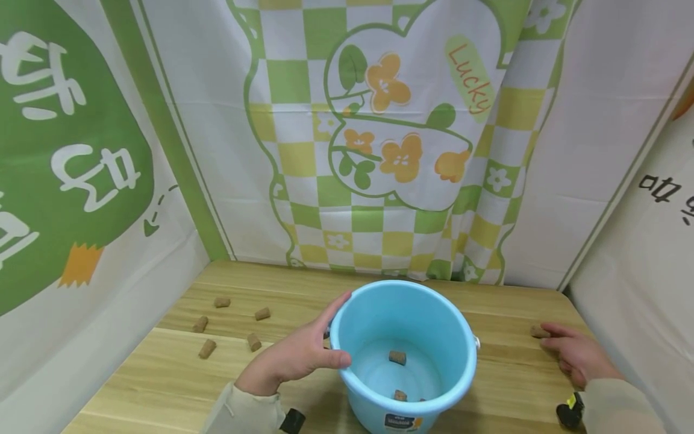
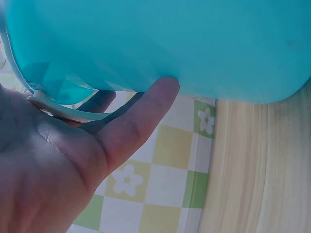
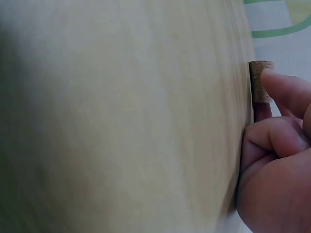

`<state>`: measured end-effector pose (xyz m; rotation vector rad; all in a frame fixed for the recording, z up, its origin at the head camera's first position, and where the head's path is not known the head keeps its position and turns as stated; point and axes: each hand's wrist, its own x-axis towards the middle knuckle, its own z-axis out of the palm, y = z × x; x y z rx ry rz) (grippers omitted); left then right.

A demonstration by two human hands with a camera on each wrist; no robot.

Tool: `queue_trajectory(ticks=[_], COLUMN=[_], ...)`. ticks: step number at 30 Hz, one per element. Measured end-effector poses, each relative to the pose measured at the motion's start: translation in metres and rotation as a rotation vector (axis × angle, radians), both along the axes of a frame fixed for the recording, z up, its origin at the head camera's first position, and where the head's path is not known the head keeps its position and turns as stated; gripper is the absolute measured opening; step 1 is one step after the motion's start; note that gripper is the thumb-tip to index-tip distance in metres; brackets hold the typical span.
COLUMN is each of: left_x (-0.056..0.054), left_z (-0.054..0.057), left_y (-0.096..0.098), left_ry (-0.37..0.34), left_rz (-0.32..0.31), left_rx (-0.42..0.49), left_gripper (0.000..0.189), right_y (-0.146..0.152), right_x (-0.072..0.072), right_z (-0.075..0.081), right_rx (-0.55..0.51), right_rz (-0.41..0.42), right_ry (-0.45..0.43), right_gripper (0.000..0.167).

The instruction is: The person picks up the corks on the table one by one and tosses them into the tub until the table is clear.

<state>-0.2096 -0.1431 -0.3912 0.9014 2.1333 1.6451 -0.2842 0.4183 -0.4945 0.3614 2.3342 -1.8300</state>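
Note:
A light blue bucket stands upright on the wooden table, with several corks inside, one of them a cork lying on its bottom. My left hand rests spread against the bucket's left side, thumb and a finger at the rim. In the left wrist view, a straight finger presses the outer wall beside the white handle. Far to the right, my right hand pinches a cork at the tabletop. A fingertip lies on that cork in the right wrist view, its other fingers curled in.
Several loose corks lie scattered on the left part of the table. Printed cloth hangs along the table's back edge, with more cloth at both sides. The bucket stands between the two hands.

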Motion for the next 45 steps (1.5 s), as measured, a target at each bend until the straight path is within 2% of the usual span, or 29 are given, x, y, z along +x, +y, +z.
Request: queue_trajectory(ticks=[5, 8, 12, 15, 20, 24, 27, 30, 32, 34, 36, 38, 42, 45], left_x=[0.000, -0.001, -0.001, -0.001, -0.001, -0.001, -0.002, -0.002, -0.002, -0.002, -0.002, -0.001, 0.000, -0.001], left_z=[-0.001, -0.001, -0.002, -0.002, -0.001, -0.001, -0.002, -0.003, -0.003, -0.002, -0.002, -0.002, -0.002, -0.002], left_y=[0.000, 0.000, 0.000, 0.000, 0.000, 0.000, -0.001, -0.001, -0.001, -0.001, -0.001, -0.001, 0.000, 0.000], left_ry=[0.005, 0.002, -0.004, -0.002, 0.002, 0.006, 0.007, 0.012, 0.012, 0.016, 0.013, 0.007, -0.006, 0.000], left_rz=[-0.001, -0.011, -0.017, -0.007, 0.000, 0.000, 0.000, 0.002, 0.002, 0.004, 0.002, 0.000, -0.006, 0.004], left_rx=[-0.002, 0.007, 0.010, 0.001, -0.007, -0.006, -0.005, -0.008, -0.009, -0.014, -0.012, -0.008, 0.006, 0.000], left_gripper=[0.112, 0.112, 0.111, 0.110, 0.110, 0.111, 0.111, 0.111, 0.111, 0.111, 0.112, 0.112, 0.113, 0.113], right_y=[-0.003, -0.004, -0.005, -0.005, -0.005, -0.005, -0.006, -0.006, -0.005, -0.005, -0.005, -0.006, -0.008, -0.009], right_x=[-0.003, -0.004, -0.004, -0.004, -0.003, -0.001, 0.000, 0.000, 0.000, 0.001, 0.002, 0.003, 0.005, 0.006], right_z=[-0.002, -0.002, 0.000, 0.000, -0.001, 0.000, 0.000, 0.000, -0.001, -0.001, -0.002, -0.002, 0.000, 0.003], right_rx=[-0.004, 0.017, 0.076, 0.093, 0.048, 0.031, 0.002, -0.055, -0.086, -0.101, -0.102, -0.120, -0.249, -0.356], right_rz=[-0.013, -0.017, -0.016, -0.016, -0.014, 0.006, 0.008, 0.003, 0.012, 0.021, 0.034, 0.042, 0.051, 0.058], right_ry=[0.049, 0.068, 0.051, 0.038, 0.029, 0.022, 0.023, 0.031, 0.046, 0.050, 0.052, 0.049, 0.025, -0.007], right_gripper=[0.052, 0.045, 0.056, 0.056, 0.056, 0.063, 0.062, 0.042, 0.034, 0.034, 0.045, 0.048, 0.018, 0.028])
